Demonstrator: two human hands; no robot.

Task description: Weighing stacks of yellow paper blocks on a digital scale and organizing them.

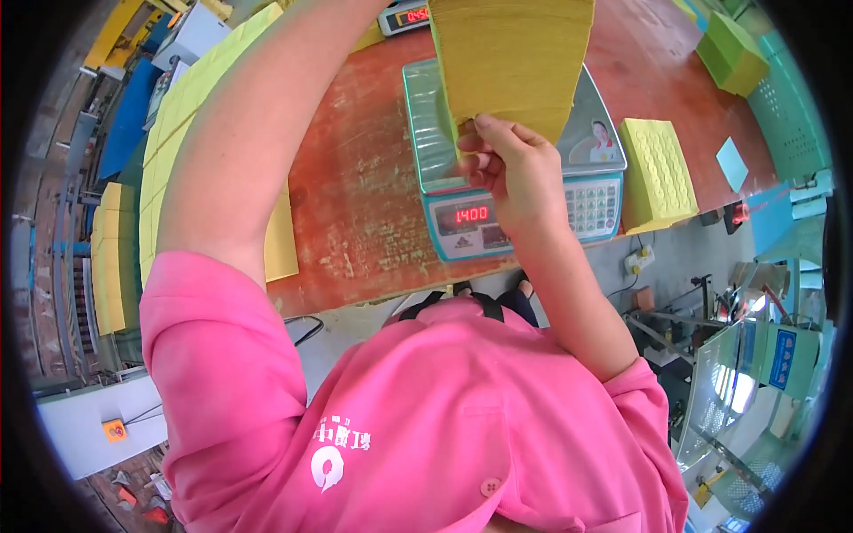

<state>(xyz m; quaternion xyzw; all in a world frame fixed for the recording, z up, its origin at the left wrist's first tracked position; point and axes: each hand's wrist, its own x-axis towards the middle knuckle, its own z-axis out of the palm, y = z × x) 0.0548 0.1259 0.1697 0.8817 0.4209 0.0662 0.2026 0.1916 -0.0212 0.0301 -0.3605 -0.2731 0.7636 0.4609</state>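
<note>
A thick stack of yellow paper (511, 67) rises above the tray of a teal-rimmed digital scale (425, 147). My right hand (524, 169) pinches the stack's lower edge near its left corner, thumb on the near face and fingers curled beneath. Whether the stack touches the tray is hidden. Red digits glow on the scale's front panel, partly behind my right wrist. My left arm reaches up past the top edge of the picture, so its hand is out of sight.
The scale stands on a worn red table (355, 195). A yellow block with a bumpy top (657, 173) lies right of it, near a pale blue card (732, 164). Yellow stacks (182, 107) line the left side. A second scale (404, 16) sits at the back.
</note>
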